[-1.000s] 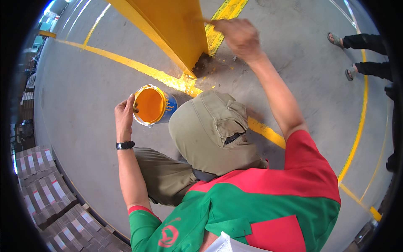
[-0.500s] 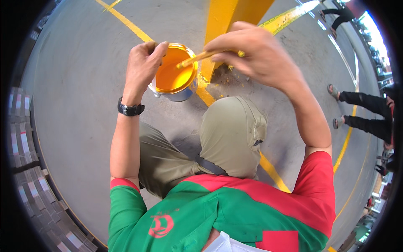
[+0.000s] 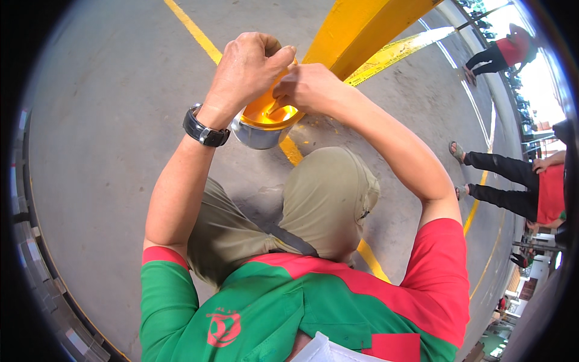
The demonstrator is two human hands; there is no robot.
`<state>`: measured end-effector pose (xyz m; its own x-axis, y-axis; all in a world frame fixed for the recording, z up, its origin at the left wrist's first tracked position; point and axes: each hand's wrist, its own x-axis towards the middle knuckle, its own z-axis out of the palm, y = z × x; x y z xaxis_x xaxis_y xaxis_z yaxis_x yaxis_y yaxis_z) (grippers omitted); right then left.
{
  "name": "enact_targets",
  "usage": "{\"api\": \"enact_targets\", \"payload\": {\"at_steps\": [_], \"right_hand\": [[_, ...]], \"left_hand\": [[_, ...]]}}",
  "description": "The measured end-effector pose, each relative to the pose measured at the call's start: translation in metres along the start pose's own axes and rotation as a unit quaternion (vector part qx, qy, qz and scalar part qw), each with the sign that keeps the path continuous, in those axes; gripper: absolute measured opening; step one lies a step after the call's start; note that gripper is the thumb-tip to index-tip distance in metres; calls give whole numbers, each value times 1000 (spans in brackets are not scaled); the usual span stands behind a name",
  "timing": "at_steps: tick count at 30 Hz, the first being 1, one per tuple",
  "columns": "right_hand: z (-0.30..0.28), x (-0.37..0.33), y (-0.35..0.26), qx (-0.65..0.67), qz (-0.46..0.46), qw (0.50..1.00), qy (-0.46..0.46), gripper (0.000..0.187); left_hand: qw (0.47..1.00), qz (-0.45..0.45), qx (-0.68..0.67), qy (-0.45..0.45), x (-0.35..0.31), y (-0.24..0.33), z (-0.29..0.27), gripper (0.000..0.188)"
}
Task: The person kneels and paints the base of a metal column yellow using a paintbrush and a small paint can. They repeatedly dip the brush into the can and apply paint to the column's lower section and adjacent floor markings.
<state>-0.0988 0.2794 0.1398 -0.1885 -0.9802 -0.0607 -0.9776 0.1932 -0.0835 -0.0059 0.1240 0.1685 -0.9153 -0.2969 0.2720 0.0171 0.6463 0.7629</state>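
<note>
R hand (image 3: 310, 87) has its fingers drawn together, pinching a thin yellow tool (image 3: 273, 109) whose lower end is down in the bucket, at the orange-yellow paint (image 3: 286, 113). L hand (image 3: 250, 69) is curled at the bucket's far-left side, thumb reaching right toward the R hand; can't tell what its fingertips pinch, as that bit's hidden. Black watch (image 3: 205, 128) on L wrist. Metal bucket (image 3: 259, 139) is below both hands, beyond the person's 2 bent knees in olive trousers (image 3: 329, 193). Just beyond it, to the far right, yellow column (image 3: 356, 33); a yellow strip (image 3: 401, 55) runs off right of that. Yellow floor line (image 3: 196, 30) runs far left, on grey concrete floor (image 3: 120, 120). Out right: 1 person in black trousers (image 3: 506, 187) & red top, + a 2nd person (image 3: 509, 54) farther off. Near-left edge: grey stacks (image 3: 45, 283), blurred.
</note>
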Motion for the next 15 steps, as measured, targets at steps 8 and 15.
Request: {"api": "enact_targets", "payload": {"at_steps": [8,15], "right_hand": [[-49,-101,-6,264,165,921,233,27],[10,-142,9,597,246,677,353,31]], "left_hand": [[1000,2,-19,0,6,17,-6,41],[999,28,-13,12,10,36,-4,43]]}}
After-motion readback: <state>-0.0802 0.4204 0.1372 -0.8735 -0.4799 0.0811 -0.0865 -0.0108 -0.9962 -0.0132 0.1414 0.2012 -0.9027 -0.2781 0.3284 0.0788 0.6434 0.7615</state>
